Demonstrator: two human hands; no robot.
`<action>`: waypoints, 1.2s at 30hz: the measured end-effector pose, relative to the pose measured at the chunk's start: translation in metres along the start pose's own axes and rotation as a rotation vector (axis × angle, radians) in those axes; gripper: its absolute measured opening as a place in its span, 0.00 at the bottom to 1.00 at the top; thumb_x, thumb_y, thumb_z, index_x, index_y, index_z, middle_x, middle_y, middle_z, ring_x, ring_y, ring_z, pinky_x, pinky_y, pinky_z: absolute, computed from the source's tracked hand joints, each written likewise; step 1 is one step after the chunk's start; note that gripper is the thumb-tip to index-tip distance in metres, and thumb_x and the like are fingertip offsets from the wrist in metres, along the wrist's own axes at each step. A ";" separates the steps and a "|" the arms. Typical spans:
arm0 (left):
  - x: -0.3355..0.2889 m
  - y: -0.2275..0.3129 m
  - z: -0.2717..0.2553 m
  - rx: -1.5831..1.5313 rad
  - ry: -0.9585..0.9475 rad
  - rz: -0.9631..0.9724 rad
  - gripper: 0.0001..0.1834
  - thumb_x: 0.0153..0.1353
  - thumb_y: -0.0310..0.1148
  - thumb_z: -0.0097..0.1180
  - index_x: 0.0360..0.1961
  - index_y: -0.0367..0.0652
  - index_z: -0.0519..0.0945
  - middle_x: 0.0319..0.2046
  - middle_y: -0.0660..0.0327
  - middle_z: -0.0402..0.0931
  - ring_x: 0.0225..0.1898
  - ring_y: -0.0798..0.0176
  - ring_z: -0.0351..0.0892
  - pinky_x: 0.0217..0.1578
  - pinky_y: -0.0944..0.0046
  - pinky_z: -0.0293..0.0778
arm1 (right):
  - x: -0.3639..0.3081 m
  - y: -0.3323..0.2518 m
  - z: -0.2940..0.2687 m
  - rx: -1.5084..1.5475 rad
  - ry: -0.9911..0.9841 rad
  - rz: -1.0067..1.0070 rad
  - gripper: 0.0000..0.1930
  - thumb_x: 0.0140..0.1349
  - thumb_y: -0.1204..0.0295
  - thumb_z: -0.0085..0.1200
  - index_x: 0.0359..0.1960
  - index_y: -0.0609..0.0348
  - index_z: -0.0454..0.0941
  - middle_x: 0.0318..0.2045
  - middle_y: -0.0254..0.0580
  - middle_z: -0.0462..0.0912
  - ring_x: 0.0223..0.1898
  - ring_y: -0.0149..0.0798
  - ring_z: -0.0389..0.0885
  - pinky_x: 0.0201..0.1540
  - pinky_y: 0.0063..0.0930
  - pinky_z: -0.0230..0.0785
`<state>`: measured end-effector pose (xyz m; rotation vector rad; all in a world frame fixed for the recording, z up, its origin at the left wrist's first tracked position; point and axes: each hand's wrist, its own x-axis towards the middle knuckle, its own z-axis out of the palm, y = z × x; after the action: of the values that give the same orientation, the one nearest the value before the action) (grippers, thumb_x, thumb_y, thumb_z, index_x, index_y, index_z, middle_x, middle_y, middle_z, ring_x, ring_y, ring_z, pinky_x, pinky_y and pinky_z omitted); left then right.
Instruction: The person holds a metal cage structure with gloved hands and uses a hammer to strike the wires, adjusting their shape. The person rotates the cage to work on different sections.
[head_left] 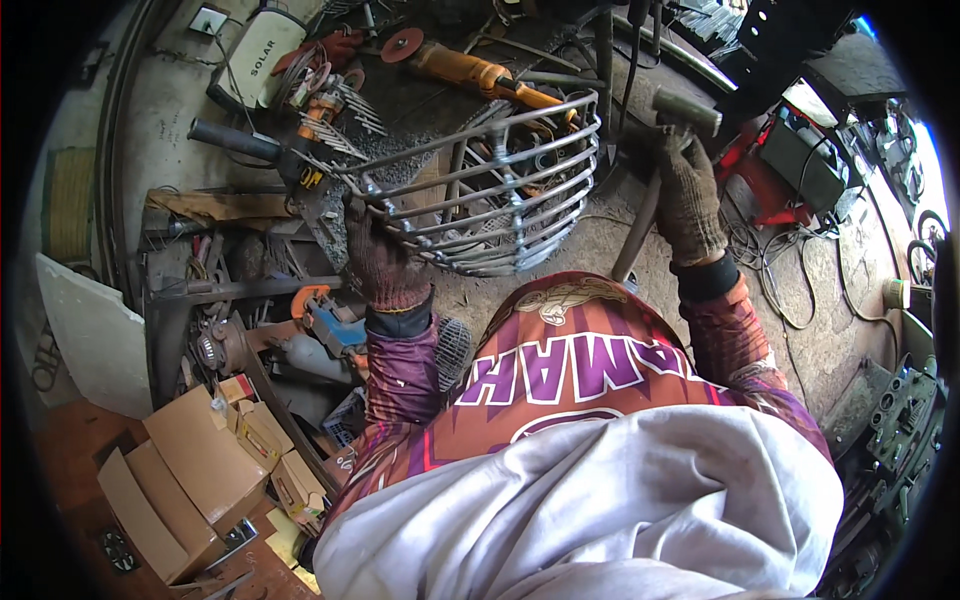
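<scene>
The left hand [385, 262], gloved, gripped the rim of the wire basket [490, 190] at its 8 o'clock edge. The basket lay at frame centre-top. The right hand [688, 190], gloved, was closed around the hammer [684, 110], its head at the basket's 2 o'clock. An angle grinder [470, 70] lay at the basket's 12 o'clock.

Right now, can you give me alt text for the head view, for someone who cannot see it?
A gloved left hand grips the rim of a curved metal rod basket on a cluttered workbench, while the gloved right hand holds a hammer raised beside it. An orange angle grinder lies behind the basket; cardboard boxes sit lower left.
</scene>
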<state>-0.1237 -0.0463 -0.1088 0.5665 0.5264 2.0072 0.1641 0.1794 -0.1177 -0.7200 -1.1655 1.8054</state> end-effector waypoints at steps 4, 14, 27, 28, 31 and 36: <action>0.009 -0.014 0.013 -0.330 0.003 -0.229 0.16 0.68 0.49 0.41 0.31 0.54 0.76 0.25 0.70 0.76 0.24 0.67 0.77 0.25 0.58 0.76 | -0.007 -0.001 0.011 0.132 -0.039 0.102 0.19 0.68 0.63 0.51 0.54 0.64 0.70 0.48 0.47 0.80 0.46 0.38 0.81 0.51 0.33 0.75; 0.014 -0.044 0.014 -0.361 0.140 -0.196 0.16 0.66 0.49 0.41 0.28 0.53 0.72 0.21 0.67 0.71 0.20 0.65 0.72 0.23 0.58 0.73 | -0.006 -0.011 0.030 0.128 -0.172 0.165 0.18 0.67 0.60 0.53 0.52 0.56 0.73 0.34 0.31 0.78 0.32 0.25 0.76 0.35 0.21 0.73; -0.017 -0.074 -0.048 1.004 0.121 0.044 0.35 0.66 0.59 0.41 0.61 0.40 0.66 0.57 0.47 0.70 0.54 0.44 0.74 0.55 0.37 0.69 | -0.013 -0.027 0.045 0.166 -0.318 0.058 0.17 0.66 0.62 0.55 0.51 0.57 0.73 0.35 0.35 0.80 0.33 0.27 0.80 0.32 0.21 0.74; -0.012 -0.063 -0.060 0.541 0.156 -0.010 0.35 0.67 0.58 0.40 0.62 0.40 0.64 0.58 0.48 0.69 0.56 0.45 0.72 0.57 0.39 0.68 | -0.015 -0.033 0.048 0.105 -0.335 0.039 0.17 0.65 0.63 0.55 0.52 0.57 0.73 0.37 0.36 0.81 0.35 0.29 0.80 0.35 0.22 0.74; 0.000 -0.048 -0.025 0.744 0.361 0.178 0.31 0.69 0.51 0.40 0.64 0.40 0.62 0.58 0.50 0.68 0.58 0.50 0.70 0.59 0.49 0.68 | -0.016 -0.040 0.053 -0.118 -0.396 -0.113 0.18 0.64 0.65 0.57 0.52 0.58 0.73 0.41 0.39 0.81 0.41 0.33 0.80 0.43 0.27 0.73; 0.008 -0.041 0.057 1.157 0.264 0.402 0.25 0.67 0.45 0.45 0.58 0.40 0.67 0.52 0.49 0.72 0.54 0.56 0.73 0.49 0.60 0.75 | -0.009 -0.027 0.063 -0.324 -0.525 -0.204 0.20 0.61 0.65 0.59 0.53 0.59 0.72 0.47 0.45 0.80 0.51 0.42 0.78 0.53 0.36 0.68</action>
<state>-0.0659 -0.0126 -0.0853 1.1499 1.8985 1.9947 0.1264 0.1498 -0.0676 -0.2840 -1.8362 1.6956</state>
